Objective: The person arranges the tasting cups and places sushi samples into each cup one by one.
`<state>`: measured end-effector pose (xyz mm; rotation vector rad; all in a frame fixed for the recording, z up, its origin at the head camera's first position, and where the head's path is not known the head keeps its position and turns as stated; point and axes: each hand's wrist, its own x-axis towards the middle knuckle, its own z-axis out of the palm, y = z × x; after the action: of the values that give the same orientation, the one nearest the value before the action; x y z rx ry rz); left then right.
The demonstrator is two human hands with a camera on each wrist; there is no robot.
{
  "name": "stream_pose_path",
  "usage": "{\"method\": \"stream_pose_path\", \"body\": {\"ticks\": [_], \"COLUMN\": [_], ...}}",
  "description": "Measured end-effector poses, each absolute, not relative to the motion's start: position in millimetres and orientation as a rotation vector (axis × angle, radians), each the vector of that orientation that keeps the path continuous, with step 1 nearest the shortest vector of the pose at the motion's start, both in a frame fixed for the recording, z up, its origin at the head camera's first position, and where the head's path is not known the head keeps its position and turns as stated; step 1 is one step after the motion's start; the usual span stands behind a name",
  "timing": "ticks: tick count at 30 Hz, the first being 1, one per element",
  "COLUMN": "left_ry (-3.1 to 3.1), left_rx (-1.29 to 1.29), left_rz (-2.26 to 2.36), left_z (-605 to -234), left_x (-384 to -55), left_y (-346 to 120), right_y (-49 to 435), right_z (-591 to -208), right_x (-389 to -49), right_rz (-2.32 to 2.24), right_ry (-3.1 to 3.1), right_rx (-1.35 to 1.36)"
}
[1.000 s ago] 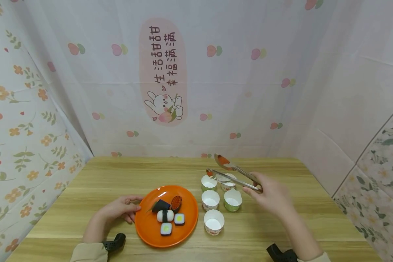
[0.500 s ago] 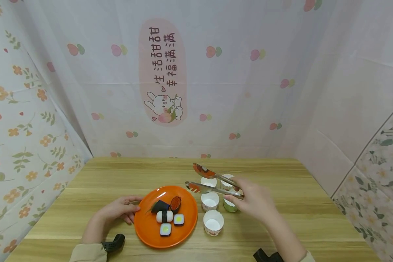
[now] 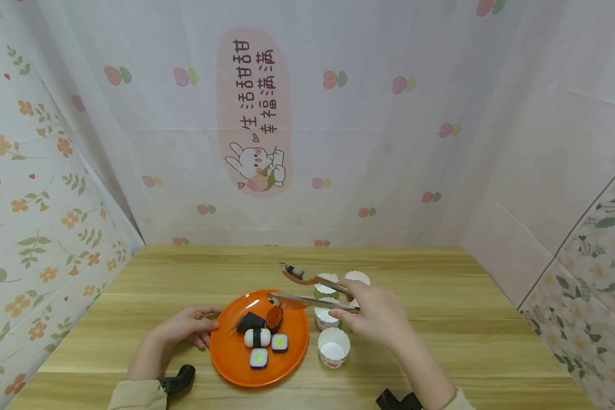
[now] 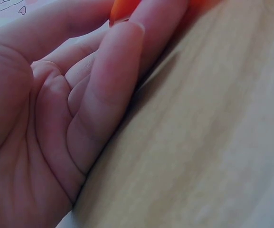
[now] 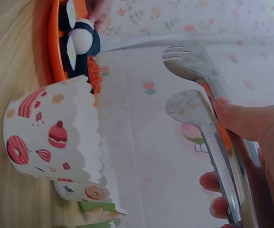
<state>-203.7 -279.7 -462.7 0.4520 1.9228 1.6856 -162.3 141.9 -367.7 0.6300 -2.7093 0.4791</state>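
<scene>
On the left, my left hand [image 3: 187, 329] holds the left rim of an orange plate [image 3: 236, 367]; in the left wrist view its curled fingers [image 4: 110, 71] lie at the plate's edge. Grouped on the plate are toy sushi: two square rolls [image 3: 258, 358], a white piece with a black band [image 3: 257, 337], a dark cone-shaped piece [image 3: 250, 322] and a red roe-topped piece [image 3: 274, 317]. My right hand [image 3: 374, 313] grips metal tongs [image 3: 312, 300], their arms spread with nothing between the tips. One tip overlaps the plate's far right rim, close to the roe piece.
Several paper baking cups [image 3: 333, 348] stand just right of the plate, partly under my right hand and the tongs. The wooden table [image 3: 184, 273] ends at a printed curtain [image 3: 369, 142] behind, with floral cloth [image 3: 46, 228] on the left.
My right hand has carried the spread tongs leftward from above the paper cups to the plate's far right rim. My left hand and the sushi pieces have stayed in place.
</scene>
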Motion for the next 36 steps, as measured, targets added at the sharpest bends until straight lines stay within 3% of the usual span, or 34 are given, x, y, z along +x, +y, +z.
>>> {"method": "stream_pose_path", "body": {"ticks": [36], "left_ry": [1.949], "left_rx": [0.419], "left_rz": [1.679], "left_z": [-462], "left_x": [-203], "left_y": [-281], "right_y": [111], "right_z": [-390], "right_x": [-164], "right_rz": [0.228], "right_ry": [-2.715], "right_rx": [0.778]}}
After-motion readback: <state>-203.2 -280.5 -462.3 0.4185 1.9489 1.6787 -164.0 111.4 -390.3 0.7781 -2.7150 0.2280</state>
